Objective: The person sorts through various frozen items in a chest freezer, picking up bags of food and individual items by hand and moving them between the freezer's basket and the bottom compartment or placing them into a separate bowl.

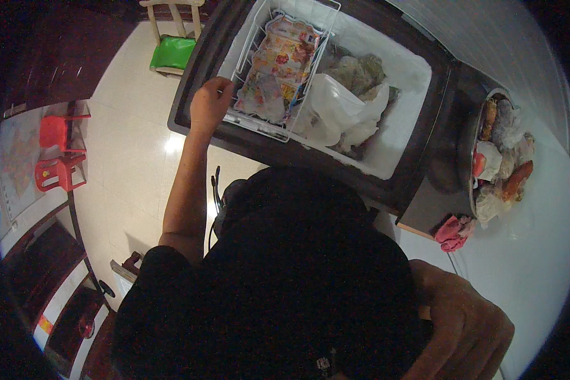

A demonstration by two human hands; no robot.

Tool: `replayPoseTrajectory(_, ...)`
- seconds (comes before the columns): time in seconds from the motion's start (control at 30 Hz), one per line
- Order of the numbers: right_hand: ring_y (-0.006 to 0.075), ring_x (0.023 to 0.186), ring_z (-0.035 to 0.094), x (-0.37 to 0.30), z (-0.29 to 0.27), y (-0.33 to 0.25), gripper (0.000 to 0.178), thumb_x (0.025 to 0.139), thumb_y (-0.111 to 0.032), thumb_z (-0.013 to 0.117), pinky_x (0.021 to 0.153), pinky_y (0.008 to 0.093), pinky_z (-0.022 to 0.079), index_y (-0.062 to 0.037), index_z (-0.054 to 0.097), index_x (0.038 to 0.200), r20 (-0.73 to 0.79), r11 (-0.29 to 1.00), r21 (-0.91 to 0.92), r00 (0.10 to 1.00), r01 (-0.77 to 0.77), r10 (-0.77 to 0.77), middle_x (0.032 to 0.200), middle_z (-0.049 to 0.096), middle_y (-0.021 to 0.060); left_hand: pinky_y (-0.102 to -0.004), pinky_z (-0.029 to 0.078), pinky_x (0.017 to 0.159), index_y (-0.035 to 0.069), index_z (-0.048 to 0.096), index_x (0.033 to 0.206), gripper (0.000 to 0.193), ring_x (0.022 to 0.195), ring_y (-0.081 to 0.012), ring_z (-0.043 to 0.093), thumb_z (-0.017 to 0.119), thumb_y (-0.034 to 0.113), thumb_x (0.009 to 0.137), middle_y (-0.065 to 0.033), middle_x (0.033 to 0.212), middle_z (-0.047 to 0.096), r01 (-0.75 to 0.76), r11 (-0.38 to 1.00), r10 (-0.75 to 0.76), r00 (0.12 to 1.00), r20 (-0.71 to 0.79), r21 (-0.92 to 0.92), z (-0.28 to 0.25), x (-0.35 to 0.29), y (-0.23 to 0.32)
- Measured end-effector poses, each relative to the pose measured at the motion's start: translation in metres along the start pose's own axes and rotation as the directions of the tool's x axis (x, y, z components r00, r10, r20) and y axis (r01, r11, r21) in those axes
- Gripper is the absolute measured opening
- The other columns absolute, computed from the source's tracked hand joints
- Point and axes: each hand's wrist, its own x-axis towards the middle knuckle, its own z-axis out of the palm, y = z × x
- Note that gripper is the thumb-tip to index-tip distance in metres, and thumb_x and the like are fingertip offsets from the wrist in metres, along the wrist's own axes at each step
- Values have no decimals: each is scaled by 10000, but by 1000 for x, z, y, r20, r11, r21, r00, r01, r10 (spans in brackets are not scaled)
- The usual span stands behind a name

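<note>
1. The white wire basket point(280, 134) sits in the left end of the open chest freezer point(345, 166), just inside its dark rim. It should feel stiff and springy, and fairly heavy with its load; cold wire may be slick. The top wires at its two opposite ends look the best holds.
2. Inside it lie flat printed food packets point(291, 50), with a clear plastic packet point(263, 100) at the end nearer the person. The films probably slip; if frozen, the contents are hard and the seams the easiest edges to pinch.
3. Beside the basket, a white plastic bag point(348, 104) slumps over other bagged food point(364, 71). Its skin looks thin and soft, likely to tear if dragged, so gathering it at the neck would be safer.
4. The left hand point(210, 106) is at the freezer's left rim, next to the basket's outer side, forearm reaching up and nearly straight. Its fingers curl inward; whether they grip a wire cannot be told.
5. The right arm point(465, 320) is a shadowed shape beside the body; its fingers cannot be made out.
</note>
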Motion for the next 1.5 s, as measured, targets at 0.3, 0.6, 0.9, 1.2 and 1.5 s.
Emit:
replayPoseTrajectory(0.3,161,752,565,14,-15,2,337,884,-392,475,836,402,400,-101,568,741,138,999,50,990,18,-25,781,583,48,-376,484,644,77,632,888,209,738,-295,629,558,256,811,-135,804,641,40,997,-37,999,37,-62,13,7,-17)
replayPoseTrajectory(0.6,145,732,569,25,-52,37,349,888,-413,474,809,397,409,-121,571,722,290,987,144,957,-71,26,769,592,25,-417,468,729,47,625,866,134,834,-354,589,542,113,784,-182,873,611,-45,998,41,997,-72,-48,16,7,-28)
replayPoseTrajectory(0.9,132,559,404,-8,-37,52,378,870,-420,467,684,357,296,-137,456,619,-244,969,76,938,-234,246,619,457,7,-421,484,747,26,641,899,242,863,-344,605,586,186,726,-171,922,629,-162,981,83,846,526,106,135,49,-22)
replayPoseTrajectory(1.2,162,545,517,-29,-51,51,367,853,-448,480,658,386,363,-165,526,624,-400,974,48,889,-222,222,644,557,5,-443,484,759,75,657,970,302,933,-280,613,600,243,726,-108,1026,634,151,961,-272,664,697,231,251,42,-28)
replayPoseTrajectory(1.5,176,569,455,-45,-59,52,298,822,-426,537,555,348,348,-165,475,692,-561,974,121,797,-189,224,637,497,16,-467,464,768,99,617,1069,374,994,-245,589,585,310,762,-106,1097,603,148,924,-334,760,558,351,292,58,-52)
